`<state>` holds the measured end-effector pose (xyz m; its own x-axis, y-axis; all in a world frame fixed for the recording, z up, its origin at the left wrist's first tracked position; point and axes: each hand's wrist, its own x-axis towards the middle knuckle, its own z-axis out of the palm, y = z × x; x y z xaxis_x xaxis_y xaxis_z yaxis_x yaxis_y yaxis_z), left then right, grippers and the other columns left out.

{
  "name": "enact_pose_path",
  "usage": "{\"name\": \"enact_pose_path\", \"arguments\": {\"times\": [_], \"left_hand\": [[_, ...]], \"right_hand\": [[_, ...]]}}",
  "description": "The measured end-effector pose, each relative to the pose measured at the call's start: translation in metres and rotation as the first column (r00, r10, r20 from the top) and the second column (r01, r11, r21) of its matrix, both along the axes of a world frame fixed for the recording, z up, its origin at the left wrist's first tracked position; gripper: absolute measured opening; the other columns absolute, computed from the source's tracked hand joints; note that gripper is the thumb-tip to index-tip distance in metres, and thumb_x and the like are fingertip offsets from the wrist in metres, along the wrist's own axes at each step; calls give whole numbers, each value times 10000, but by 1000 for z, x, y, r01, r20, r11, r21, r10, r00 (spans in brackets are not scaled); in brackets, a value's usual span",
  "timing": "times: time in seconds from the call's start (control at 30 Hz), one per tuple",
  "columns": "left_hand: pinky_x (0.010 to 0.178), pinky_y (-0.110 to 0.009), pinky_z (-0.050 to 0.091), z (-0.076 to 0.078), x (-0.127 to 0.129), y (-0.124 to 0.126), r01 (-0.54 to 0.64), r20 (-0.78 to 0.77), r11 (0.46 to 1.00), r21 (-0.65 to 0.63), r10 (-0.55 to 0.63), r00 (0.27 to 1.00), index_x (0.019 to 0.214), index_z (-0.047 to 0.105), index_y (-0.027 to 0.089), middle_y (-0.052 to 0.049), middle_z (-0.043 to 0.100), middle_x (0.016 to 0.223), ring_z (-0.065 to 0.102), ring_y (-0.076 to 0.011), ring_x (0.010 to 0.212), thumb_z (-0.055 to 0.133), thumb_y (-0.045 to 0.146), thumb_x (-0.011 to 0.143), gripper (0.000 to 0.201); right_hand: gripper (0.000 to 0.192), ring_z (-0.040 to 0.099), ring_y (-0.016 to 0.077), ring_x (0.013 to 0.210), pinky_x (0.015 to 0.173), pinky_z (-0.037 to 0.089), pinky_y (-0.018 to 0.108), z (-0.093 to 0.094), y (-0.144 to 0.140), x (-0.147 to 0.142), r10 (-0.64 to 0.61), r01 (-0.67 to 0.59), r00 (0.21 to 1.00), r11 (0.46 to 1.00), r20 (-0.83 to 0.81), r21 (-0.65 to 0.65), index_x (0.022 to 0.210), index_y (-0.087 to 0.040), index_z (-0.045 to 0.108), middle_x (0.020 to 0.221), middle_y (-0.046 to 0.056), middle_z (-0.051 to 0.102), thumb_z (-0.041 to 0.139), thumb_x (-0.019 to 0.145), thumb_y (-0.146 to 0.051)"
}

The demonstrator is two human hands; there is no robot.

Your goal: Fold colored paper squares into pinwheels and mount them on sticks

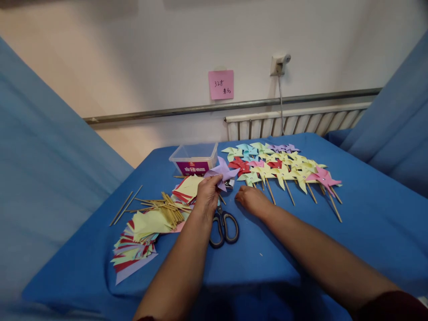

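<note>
My left hand (pixel 207 191) pinches a lilac paper pinwheel (pixel 226 171) above the middle of the table. Low over the blue cloth, my right hand (pixel 251 199) has its fingers curled together, and whatever they may hold is hidden. A small box (pixel 229 183), partly covered by the pinwheel, lies between the two hands. Dark-handled scissors (pixel 224 226) rest just below them, their blades partly behind my left hand. To the right of my right hand, several finished pinwheels (pixel 282 171) in yellow, red, pink, blue and purple lie with their sticks pointing towards me.
A clear plastic tub (pixel 194 156) with a purple label stands at the back. Left of my arm are loose wooden sticks (pixel 169 207), stacked coloured paper squares (pixel 187 187) and a fanned paper pile (pixel 133 254). A wall with a metal rail (pixel 187 110) bounds the blue table (pixel 267 263).
</note>
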<state>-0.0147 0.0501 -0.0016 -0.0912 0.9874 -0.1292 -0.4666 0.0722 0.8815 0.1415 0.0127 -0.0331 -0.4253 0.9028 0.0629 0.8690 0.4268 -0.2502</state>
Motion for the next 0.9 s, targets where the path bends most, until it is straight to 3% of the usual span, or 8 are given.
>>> {"name": "enact_pose_path", "arguments": {"times": [0.2, 0.33, 0.4, 0.5, 0.57, 0.67, 0.8, 0.9], "left_hand": [[589, -238, 496, 1, 0, -1, -9, 9, 1000, -8, 9, 1000, 666, 663, 114, -20, 661, 630, 600, -120, 580, 810, 174, 496, 233], [567, -239, 480, 2, 0, -2, -30, -13, 999, 15, 31, 999, 646, 654, 122, -9, 645, 600, 585, -118, 548, 816, 198, 491, 237], [551, -240, 466, 0, 0, -1, -49, -45, 998, 29, 51, 998, 632, 648, 124, -5, 633, 580, 574, -118, 526, 817, 211, 490, 237], [549, -243, 455, -4, 1, 1, -67, -99, 997, 49, 72, 993, 627, 654, 124, -12, 635, 576, 572, -123, 519, 814, 231, 499, 232], [544, -245, 444, -8, 1, 2, -67, -137, 996, 53, 73, 988, 621, 656, 129, -13, 633, 572, 570, -129, 518, 807, 251, 515, 221], [518, -236, 410, -10, 3, 2, -65, -228, 996, 65, 79, 970, 618, 667, 139, -6, 624, 558, 550, -127, 504, 789, 273, 543, 196], [481, -222, 346, -10, 8, -3, -63, -431, 990, 123, 111, 895, 593, 680, 145, 3, 598, 529, 491, -109, 478, 751, 287, 582, 159], [470, -221, 300, -12, 13, -7, -23, -543, 983, 182, 120, 831, 539, 648, 155, 21, 539, 483, 429, -95, 462, 735, 303, 607, 185]], "right_hand": [[311, 646, 200, 883, 784, 453, 278, -5, 4, -1, -44, 44, 999, 999, -26, 5, 962, -185, 734, 1020, 99, 692, 427, 950, -227], [250, 652, 202, 973, 870, 468, 298, -6, 3, 6, -127, 160, 934, 984, -334, 75, 1027, -192, 717, 1048, 85, 715, 495, 919, -232], [215, 670, 187, 933, 859, 492, 306, -7, 3, 10, -150, 218, 806, 974, -572, 52, 1002, -203, 711, 988, 60, 734, 533, 886, -235], [170, 695, 183, 795, 757, 539, 323, -7, 4, 13, -194, 214, 516, 972, -834, -94, 923, -201, 696, 842, 37, 743, 579, 832, -285], [176, 696, 187, 736, 715, 549, 331, -5, 6, 14, -199, 161, 360, 976, -911, -150, 874, -192, 680, 766, 33, 733, 622, 788, -334], [213, 681, 176, 686, 682, 546, 319, 0, 7, 14, -178, 128, 230, 980, -957, -152, 816, -188, 649, 721, 28, 715, 692, 724, -375], [201, 663, 164, 665, 651, 529, 289, 8, 2, 13, -125, 162, 200, 982, -972, -93, 793, -189, 635, 696, 17, 692, 705, 732, -368], [160, 661, 162, 673, 654, 522, 282, 13, -5, 12, -80, 246, 315, 969, -946, 0, 811, -193, 663, 733, 24, 704, 664, 787, -350]]}}
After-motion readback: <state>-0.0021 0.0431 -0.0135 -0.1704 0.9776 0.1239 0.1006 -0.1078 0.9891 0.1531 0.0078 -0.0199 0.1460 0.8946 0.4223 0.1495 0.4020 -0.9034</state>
